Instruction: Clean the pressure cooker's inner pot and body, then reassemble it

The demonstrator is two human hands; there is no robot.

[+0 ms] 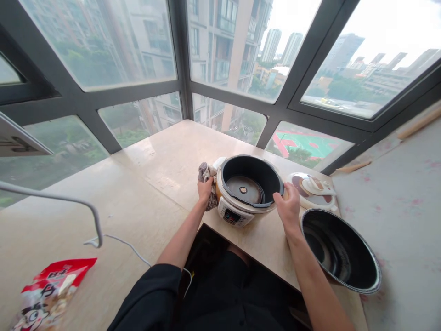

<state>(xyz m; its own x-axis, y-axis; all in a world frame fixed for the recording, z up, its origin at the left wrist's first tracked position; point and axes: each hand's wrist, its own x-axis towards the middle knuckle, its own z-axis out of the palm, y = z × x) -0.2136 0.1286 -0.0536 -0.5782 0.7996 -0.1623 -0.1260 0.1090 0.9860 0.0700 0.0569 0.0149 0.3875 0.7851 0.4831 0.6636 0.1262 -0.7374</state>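
Observation:
An electric pressure cooker stands without its lid near the counter's front edge, its control panel facing me. Inside its dark well a round heating plate with a small centre disc shows. My left hand is closed on a bunched, patterned cloth at the cooker's left side. With thumb on top, my right hand grips the cooker's right rim; the undersides of its fingers are hidden. Behind that hand lies the cooker's lid. The black inner pot sits to the right, beside my forearm.
A red snack bag lies on the pale counter at the lower left. A white cord runs toward the front edge, and a bent white tube juts in from the left. Windows border the back; a patterned wall stands right.

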